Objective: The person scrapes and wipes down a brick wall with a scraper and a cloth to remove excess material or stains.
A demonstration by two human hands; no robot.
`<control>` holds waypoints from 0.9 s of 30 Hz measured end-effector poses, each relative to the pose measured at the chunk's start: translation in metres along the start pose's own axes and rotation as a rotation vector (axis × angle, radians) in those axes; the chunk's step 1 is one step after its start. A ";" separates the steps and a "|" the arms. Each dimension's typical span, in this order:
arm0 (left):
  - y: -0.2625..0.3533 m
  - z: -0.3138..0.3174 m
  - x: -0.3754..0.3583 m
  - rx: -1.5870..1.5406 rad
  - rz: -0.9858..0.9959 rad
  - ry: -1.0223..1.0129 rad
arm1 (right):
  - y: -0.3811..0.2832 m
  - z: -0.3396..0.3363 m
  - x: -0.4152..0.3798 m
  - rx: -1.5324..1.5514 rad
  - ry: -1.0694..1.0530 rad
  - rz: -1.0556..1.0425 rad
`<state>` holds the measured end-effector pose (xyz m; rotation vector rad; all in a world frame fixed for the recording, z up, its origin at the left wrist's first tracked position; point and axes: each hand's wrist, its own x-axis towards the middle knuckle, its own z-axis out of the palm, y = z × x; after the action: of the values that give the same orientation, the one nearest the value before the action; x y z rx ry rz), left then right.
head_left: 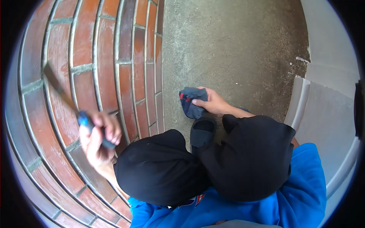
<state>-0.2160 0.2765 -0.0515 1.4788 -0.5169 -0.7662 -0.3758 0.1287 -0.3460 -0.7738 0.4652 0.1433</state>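
My left hand (99,137) is closed around the dark, blue-collared handle of a flat-bladed scraper (60,90), raised in front of the brick wall (104,49). Its long, narrow, brownish blade points up and to the left, slightly blurred. Fingers and thumb of my right hand (213,102) pinch a crumpled dark grey cloth (192,104) with red marks on it. The cloth hangs low over the concrete floor, just beyond the tip of a dark shoe (203,132).
My bent knees in black trousers (161,167) fill the lower middle. Concrete floor (232,45) runs ahead between the bricks and a pale grey wall (332,98) on the right. White crumbs (302,59) lie by that wall's base.
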 end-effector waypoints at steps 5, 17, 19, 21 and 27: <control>0.046 0.016 -0.024 0.118 0.161 -0.007 | -0.018 0.011 0.079 -0.098 0.139 -0.276; 0.029 -0.012 -0.031 -0.041 0.124 0.199 | -0.061 0.042 0.229 -0.641 0.569 -0.527; 0.026 -0.012 -0.033 -0.018 0.161 0.210 | -0.025 0.059 0.194 -0.635 0.435 -0.510; 0.023 -0.010 -0.031 -0.014 0.163 0.202 | 0.026 0.088 0.142 -0.564 0.322 -0.414; 0.021 0.003 -0.021 0.026 0.170 0.174 | 0.140 0.134 0.042 -0.256 -0.245 -0.134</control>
<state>-0.2292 0.2883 -0.0274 1.4890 -0.5139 -0.4944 -0.3322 0.3200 -0.3719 -1.0211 0.1628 0.1717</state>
